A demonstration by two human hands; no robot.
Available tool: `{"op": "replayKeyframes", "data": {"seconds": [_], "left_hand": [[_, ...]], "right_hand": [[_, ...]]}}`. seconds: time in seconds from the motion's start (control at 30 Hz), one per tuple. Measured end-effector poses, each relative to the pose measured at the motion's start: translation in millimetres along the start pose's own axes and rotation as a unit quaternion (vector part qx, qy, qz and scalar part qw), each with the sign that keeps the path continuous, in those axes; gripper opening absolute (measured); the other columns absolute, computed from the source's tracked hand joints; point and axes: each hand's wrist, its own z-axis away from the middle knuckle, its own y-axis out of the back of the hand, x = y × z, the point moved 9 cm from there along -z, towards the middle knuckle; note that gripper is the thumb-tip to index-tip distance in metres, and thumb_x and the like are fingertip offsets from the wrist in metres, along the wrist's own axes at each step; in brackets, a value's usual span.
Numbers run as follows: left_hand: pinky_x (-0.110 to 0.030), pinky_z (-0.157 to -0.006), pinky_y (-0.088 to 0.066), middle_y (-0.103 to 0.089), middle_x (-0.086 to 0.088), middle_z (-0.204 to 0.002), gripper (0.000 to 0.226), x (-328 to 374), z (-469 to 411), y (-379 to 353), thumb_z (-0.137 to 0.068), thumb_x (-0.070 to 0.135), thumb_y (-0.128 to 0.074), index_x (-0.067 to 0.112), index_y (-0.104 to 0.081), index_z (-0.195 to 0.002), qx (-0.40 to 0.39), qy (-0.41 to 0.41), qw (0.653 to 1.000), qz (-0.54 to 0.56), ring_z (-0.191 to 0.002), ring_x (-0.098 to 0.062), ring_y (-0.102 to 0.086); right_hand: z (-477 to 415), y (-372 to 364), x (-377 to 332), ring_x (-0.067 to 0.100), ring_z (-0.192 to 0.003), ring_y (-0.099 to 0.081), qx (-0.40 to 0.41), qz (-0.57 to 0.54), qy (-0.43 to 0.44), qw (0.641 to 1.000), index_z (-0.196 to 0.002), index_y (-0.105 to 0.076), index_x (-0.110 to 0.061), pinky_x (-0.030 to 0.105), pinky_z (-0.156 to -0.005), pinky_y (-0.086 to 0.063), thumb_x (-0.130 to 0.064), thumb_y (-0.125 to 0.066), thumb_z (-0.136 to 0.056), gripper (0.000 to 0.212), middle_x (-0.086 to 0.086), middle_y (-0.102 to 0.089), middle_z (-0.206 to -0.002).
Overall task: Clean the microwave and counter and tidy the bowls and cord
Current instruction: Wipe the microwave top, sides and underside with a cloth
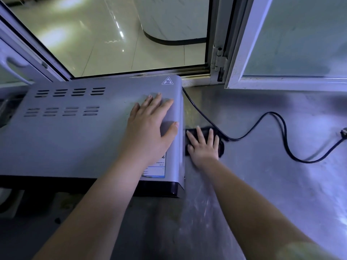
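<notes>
**Both hands flat: one on the microwave, one on the cloth**

The left hand (148,128) lies palm down on top of the microwave (75,137), near its right edge. Its fingers are straight and slightly spread, the thumb reaches toward the edge, and it grasps nothing. The right hand (203,147) presses flat on a dark cloth (221,149), fingers straight and fanned, none curled around it. The cloth lies on the counter (262,194), just beside the microwave's right side, at 3 o'clock from the left hand.

The microwave is silver-grey, with two rows of vent slots (62,102) on top, a heat-warning sticker (167,81) at its back right corner and a label (155,169) near the front. It stands against an open window (131,44) at 12 o'clock. A black cord (271,112) leaves its back right corner, passes the cloth and loops loosely across the counter toward 3 o'clock, ending in a plug (344,132) at the picture's edge.
</notes>
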Motion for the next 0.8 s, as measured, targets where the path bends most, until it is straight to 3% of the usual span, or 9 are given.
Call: {"op": "replayKeyframes", "data": {"seconds": [0.23, 0.37, 0.43, 0.57, 0.63, 0.8], "left_hand": [[-0.044, -0.118, -0.015, -0.038, -0.005, -0.152, 0.056, -0.6, -0.7, 3.6, -0.086, 0.044, -0.046, 0.022, -0.05, -0.137, 0.018, 0.001, 1.0, 0.023, -0.143, -0.023, -0.028], [-0.04, -0.105, -0.04, -0.062, -0.004, -0.126, 0.042, 4.9, 5.8, 20.3, -0.085, 0.041, -0.053, 0.015, -0.067, -0.116, 0.067, -0.017, 0.996, 0.054, -0.12, -0.023, -0.054], [-0.034, -0.097, -0.046, -0.067, -0.001, -0.114, 0.03, 5.3, 12.5, 29.0, -0.086, 0.03, -0.056, 0.014, -0.071, -0.106, 0.082, -0.021, 0.993, 0.085, -0.109, -0.021, -0.06], [-0.027, -0.105, -0.037, -0.06, 0.003, -0.13, 0.028, -8.3, 40.5, 31.7, -0.089, 0.019, -0.06, 0.019, -0.068, -0.116, 0.022, -0.008, 0.994, 0.103, -0.123, -0.014, -0.052], [-0.025, -0.104, -0.036, -0.061, 0.004, -0.129, 0.027, -28.2, 62.0, 43.3, -0.09, 0.017, -0.061, 0.02, -0.069, -0.116, 0.028, 0.009, 0.995, 0.092, -0.122, -0.014, -0.052], [-0.042, -0.11, -0.036, -0.055, -0.004, -0.138, 0.031, -108.6, 101.6, 81.3, -0.095, 0.023, -0.055, 0.022, -0.064, -0.124, 0.068, 0.062, 0.995, 0.038, -0.129, -0.023, -0.047]], "right_hand": [[-13.0, 7.9, 1.3, 0.037, -0.145, 0.015, -0.024, 0.006, -0.009, 1.0, -0.149, 0.007, -0.048, 0.054, -0.116, 0.01, -0.051, -0.016, -0.098, 0.056, -0.009, 0.02, -0.159], [66.7, -19.7, 5.9, 0.037, -0.144, 0.022, -0.033, 0.015, 0.012, 0.999, -0.148, 0.009, -0.048, 0.054, -0.115, 0.015, -0.051, -0.017, -0.098, 0.057, -0.01, 0.022, -0.159], [115.3, -39.7, 10.0, 0.036, -0.144, 0.02, -0.042, 0.019, 0.04, 0.998, -0.148, 0.008, -0.049, 0.053, -0.114, 0.015, -0.054, -0.012, -0.095, 0.057, -0.01, 0.019, -0.159], [207.1, -80.0, 22.2, 0.042, -0.143, -0.016, -0.05, 0.04, 0.081, 0.995, -0.149, -0.021, -0.042, 0.057, -0.112, -0.008, -0.053, -0.03, -0.089, 0.062, -0.002, -0.022, -0.159], [237.3, -90.9, 23.5, 0.044, -0.141, -0.021, -0.036, 0.065, 0.103, 0.992, -0.15, -0.024, -0.04, 0.058, -0.111, -0.013, -0.052, -0.035, -0.088, 0.064, -0.001, -0.026, -0.158], [252.3, -96.6, 15.1, 0.042, -0.142, -0.017, -0.028, 0.07, 0.087, 0.993, -0.15, -0.021, -0.042, 0.056, -0.111, -0.009, -0.051, -0.033, -0.089, 0.063, -0.002, -0.025, -0.158]]}}
